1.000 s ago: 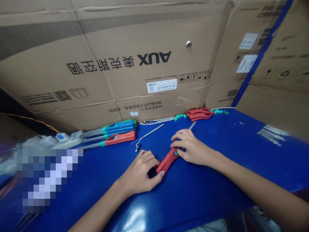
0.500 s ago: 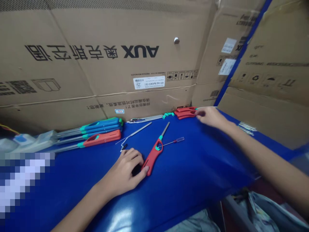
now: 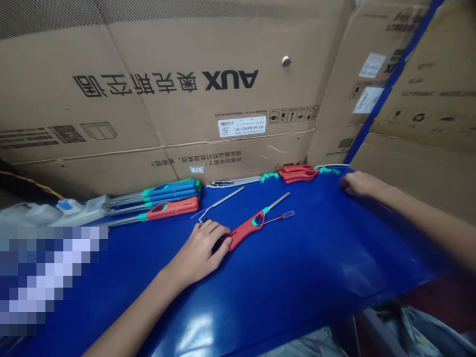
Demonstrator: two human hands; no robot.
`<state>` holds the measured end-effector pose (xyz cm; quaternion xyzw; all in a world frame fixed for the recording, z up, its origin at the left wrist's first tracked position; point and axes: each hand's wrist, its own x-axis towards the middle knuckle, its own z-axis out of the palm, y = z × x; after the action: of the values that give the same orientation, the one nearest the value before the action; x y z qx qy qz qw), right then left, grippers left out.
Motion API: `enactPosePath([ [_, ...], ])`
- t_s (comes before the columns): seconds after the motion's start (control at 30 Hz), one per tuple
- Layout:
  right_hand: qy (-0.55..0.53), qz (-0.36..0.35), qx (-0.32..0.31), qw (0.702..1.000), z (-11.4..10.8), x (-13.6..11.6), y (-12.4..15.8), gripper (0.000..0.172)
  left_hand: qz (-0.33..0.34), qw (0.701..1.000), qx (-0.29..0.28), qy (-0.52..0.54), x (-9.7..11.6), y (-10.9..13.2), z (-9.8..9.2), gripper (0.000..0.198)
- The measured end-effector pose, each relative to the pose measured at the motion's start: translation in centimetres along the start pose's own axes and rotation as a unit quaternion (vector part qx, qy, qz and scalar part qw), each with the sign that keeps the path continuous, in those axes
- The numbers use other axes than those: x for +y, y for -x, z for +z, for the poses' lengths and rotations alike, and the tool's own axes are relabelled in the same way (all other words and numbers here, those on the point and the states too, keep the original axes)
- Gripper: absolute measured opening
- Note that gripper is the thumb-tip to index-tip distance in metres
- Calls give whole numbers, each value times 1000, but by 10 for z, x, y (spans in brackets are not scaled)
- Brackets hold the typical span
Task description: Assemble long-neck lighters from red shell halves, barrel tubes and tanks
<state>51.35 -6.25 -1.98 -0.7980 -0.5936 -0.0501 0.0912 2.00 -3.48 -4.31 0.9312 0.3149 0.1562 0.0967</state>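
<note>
My left hand (image 3: pixel 203 248) rests on the blue surface, thumb and fingers closed around the handle end of a red gas lighter (image 3: pixel 245 230). The lighter's metal barrel points up and to the right. A small screwdriver (image 3: pixel 287 214) with a clear purple handle lies with its shaft at the lighter's green trigger. Beyond my left hand lie a loose metal tube (image 3: pixel 228 197) and thin white wires. At the far right, my right hand (image 3: pixel 359 184) is down by the back corner with its fingers curled. Whatever they hold, if anything, is hidden.
Several blue lighters (image 3: pixel 173 191) and one red lighter (image 3: pixel 174 207) lie by a power strip (image 3: pixel 92 208) at left. Red handles (image 3: pixel 297 173), small green parts (image 3: pixel 327 170) and metal tubes (image 3: pixel 241 181) line the cardboard wall (image 3: pixel 178 114).
My right hand has moved right, away from the red handles, uncovering the green parts. My left hand has turned the lighter clockwise, barrel further right. The view has shifted slightly left.
</note>
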Motion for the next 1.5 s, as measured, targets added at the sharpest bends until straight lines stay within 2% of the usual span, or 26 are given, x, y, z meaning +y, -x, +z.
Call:
enactPosePath([
  [0.1, -17, -10, -31, 999, -5, -8, 0, 22, 0, 1000, -4, 0, 1, 2, -1, 27],
  [0.17, -40, -25, -33, 998, -8, -25, 2, 16, -1, 1000, -10, -4, 2, 3, -1, 27],
  [0.23, -81, -63, -33, 994, -12, -54, 9, 10, -1, 1000, -10, -11, 3, 3, 1, 29],
  [0.33, -175, -158, -36, 971, -15, -121, 29, 11, -11, 1000, 6, -13, 4, 3, 4, 29],
  [0.4, -301, -257, -30, 918, -15, -172, 48, 14, -22, 1000, 17, -6, 6, 2, 7, 28],
  [0.5, -398, -358, -34, 844, -5, -238, 73, 14, -31, 999, 17, -3, 8, 2, 9, 31],
  [0.6, -447, -400, -44, 799, 16, -272, 90, 14, -32, 999, 12, -14, 10, 2, 9, 31],
  [0.67, -469, -397, -40, 788, 32, -279, 98, 13, -26, 999, 10, -17, 11, 1, 9, 29],
  [0.73, -486, -395, -9, 780, 46, -278, 103, 13, -20, 1000, 8, -16, 11, 0, 9, 27],
  [0.87, -467, -436, 47, 767, 57, -274, 107, 13, -17, 1000, 11, -9, 12, -3, 11, 24],
  [0.97, -450, -454, 72, 765, 57, -273, 107, 14, -16, 1000, 16, -1, 11, -4, 13, 24],
  [1.1, -427, -470, 74, 769, 55, -272, 108, 16, -12, 1000, 9, -6, 10, -3, 12, 25],
  [1.3, -302, -541, 118, 776, 50, -271, 111, 21, -11, 1000, -3, -17, 9, -2, 11, 23],
  [1.5, -231, -542, 83, 804, 39, -268, 113, 26, -5, 1000, 1, -10, 8, -3, 11, 24],
])
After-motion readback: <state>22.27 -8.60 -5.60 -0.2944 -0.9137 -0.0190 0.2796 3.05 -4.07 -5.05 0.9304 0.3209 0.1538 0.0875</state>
